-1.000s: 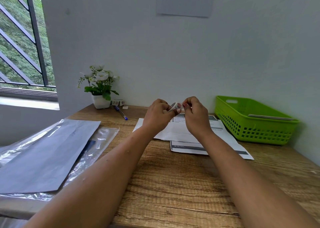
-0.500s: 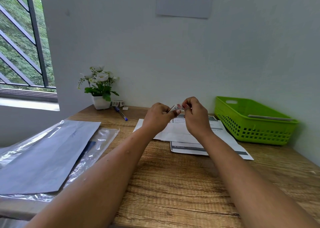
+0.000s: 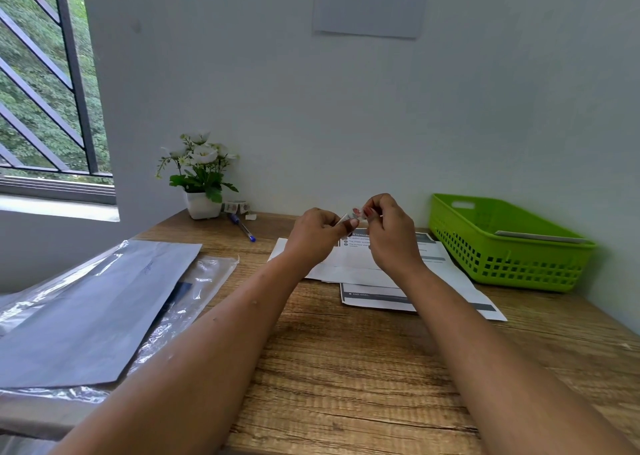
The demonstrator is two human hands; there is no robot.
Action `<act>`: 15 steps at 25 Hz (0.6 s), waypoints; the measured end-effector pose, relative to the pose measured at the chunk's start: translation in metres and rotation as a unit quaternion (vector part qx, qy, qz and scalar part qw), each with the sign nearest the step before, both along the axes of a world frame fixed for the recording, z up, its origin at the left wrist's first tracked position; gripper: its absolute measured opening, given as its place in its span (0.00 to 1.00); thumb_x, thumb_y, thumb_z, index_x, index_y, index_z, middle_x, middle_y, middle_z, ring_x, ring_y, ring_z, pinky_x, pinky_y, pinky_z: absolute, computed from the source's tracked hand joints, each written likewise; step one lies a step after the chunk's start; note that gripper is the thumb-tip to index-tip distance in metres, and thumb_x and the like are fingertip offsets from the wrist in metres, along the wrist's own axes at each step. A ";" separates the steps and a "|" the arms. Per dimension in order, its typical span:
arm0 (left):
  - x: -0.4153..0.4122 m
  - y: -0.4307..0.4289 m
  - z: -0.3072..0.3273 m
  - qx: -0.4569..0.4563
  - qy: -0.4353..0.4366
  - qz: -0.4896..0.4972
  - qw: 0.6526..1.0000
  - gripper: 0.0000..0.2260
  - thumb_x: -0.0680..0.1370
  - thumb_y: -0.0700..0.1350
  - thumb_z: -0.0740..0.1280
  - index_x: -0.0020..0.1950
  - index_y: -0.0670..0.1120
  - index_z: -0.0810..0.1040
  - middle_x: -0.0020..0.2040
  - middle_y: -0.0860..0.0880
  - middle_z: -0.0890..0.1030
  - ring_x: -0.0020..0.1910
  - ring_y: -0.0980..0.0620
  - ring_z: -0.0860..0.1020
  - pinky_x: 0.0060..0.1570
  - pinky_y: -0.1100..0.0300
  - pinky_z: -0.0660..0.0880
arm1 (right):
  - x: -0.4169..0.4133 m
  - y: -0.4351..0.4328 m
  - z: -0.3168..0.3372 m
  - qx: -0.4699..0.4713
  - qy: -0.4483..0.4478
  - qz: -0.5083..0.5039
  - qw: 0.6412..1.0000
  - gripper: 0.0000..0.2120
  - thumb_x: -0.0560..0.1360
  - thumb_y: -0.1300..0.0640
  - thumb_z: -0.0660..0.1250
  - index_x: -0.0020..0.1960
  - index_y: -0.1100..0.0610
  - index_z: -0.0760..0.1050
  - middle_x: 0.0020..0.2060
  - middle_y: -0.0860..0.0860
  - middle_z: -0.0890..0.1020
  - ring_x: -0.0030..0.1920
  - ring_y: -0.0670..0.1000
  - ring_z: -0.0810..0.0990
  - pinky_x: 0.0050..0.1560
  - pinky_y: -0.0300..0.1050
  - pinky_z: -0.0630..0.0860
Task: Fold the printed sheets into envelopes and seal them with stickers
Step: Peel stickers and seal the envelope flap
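Both hands are raised above the printed sheets (image 3: 367, 274), which lie partly folded and stacked on the wooden table (image 3: 346, 368). My left hand (image 3: 313, 236) pinches a small white sticker strip (image 3: 349, 217) at its left end. My right hand (image 3: 389, 236) pinches the strip's other end with curled fingers, right beside the left thumb. A roll of stickers (image 3: 237, 207) stands at the back next to the flower pot.
A green plastic basket (image 3: 509, 246) with a flat envelope inside stands at the right against the wall. A potted white flower (image 3: 199, 177) and a blue pen (image 3: 244, 227) are at the back. Grey paper on clear plastic sleeves (image 3: 97, 302) covers the left side.
Both hands have lifted slightly while staying together on the sticker strip; the fingers have shifted a little. Nothing on the table has moved.
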State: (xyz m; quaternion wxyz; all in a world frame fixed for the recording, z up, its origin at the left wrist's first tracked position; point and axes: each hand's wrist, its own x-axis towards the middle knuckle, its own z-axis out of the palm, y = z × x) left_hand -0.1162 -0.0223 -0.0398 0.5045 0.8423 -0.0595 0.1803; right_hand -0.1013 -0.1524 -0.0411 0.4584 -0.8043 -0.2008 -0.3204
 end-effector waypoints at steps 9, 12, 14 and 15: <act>-0.003 0.000 0.001 -0.018 -0.008 -0.041 0.999 0.11 0.78 0.51 0.66 0.38 0.47 0.78 0.33 0.50 0.72 0.34 0.53 0.68 0.35 0.60 0.66 | -0.006 -0.006 0.005 0.037 -0.015 0.039 0.998 0.08 0.79 0.66 0.56 0.55 0.58 0.70 0.38 0.49 0.76 0.39 0.44 0.77 0.40 0.53 0.80; -0.005 -0.004 0.001 -0.015 -0.020 -0.068 0.997 0.08 0.80 0.48 0.63 0.43 0.47 0.76 0.34 0.51 0.73 0.35 0.55 0.71 0.33 0.65 0.66 | -0.010 -0.014 0.009 0.056 0.052 0.093 0.993 0.13 0.81 0.59 0.57 0.64 0.51 0.68 0.45 0.53 0.78 0.49 0.50 0.79 0.38 0.48 0.81; -0.004 -0.004 0.001 -0.009 -0.017 -0.084 0.996 0.08 0.81 0.48 0.61 0.46 0.46 0.76 0.36 0.51 0.74 0.36 0.54 0.73 0.33 0.64 0.67 | -0.008 -0.016 0.009 0.034 0.077 0.101 0.991 0.14 0.79 0.54 0.62 0.64 0.50 0.71 0.46 0.51 0.79 0.49 0.49 0.78 0.42 0.48 0.81; -0.003 -0.003 0.001 -0.003 -0.011 -0.089 0.996 0.08 0.81 0.48 0.61 0.48 0.46 0.76 0.37 0.51 0.74 0.36 0.54 0.74 0.32 0.64 0.68 | -0.006 -0.017 0.008 0.021 0.071 0.089 0.993 0.11 0.78 0.54 0.64 0.60 0.51 0.75 0.45 0.50 0.79 0.48 0.49 0.79 0.45 0.51 0.81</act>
